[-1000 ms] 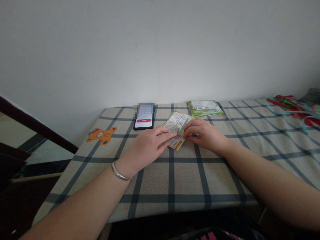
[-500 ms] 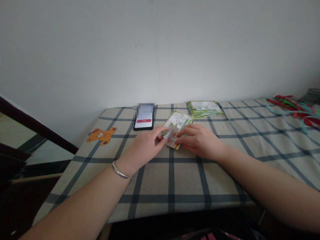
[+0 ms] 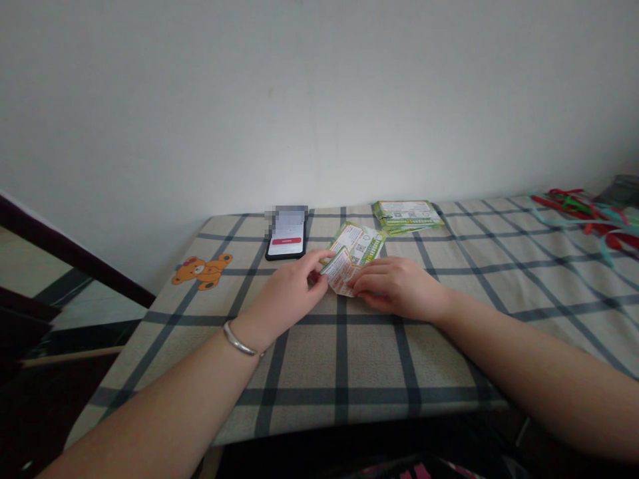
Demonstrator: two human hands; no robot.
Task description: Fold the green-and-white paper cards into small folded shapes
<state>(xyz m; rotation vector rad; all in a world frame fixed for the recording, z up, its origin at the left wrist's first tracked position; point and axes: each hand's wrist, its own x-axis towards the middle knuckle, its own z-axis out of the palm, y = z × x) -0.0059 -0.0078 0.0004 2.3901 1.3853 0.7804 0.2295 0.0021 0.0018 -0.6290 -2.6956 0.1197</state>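
A green, white and orange printed paper leaflet lies on the checked tablecloth, its near part folded up. My left hand, with a silver bangle on the wrist, pinches the leaflet's near left edge between thumb and fingers. My right hand has its fingers closed on the folded near right part, pressing it toward the cloth. Both hands touch the same leaflet.
A stack of similar green leaflets sits behind, near the wall. A black phone with a lit screen lies left of the leaflet. Red and green ribbons lie at the far right. A bear print marks the cloth's left side.
The leaflet's near half has been folded up and over. My right hand slid left and nearer onto the fold; my left hand drew back slightly, pinching the edge.
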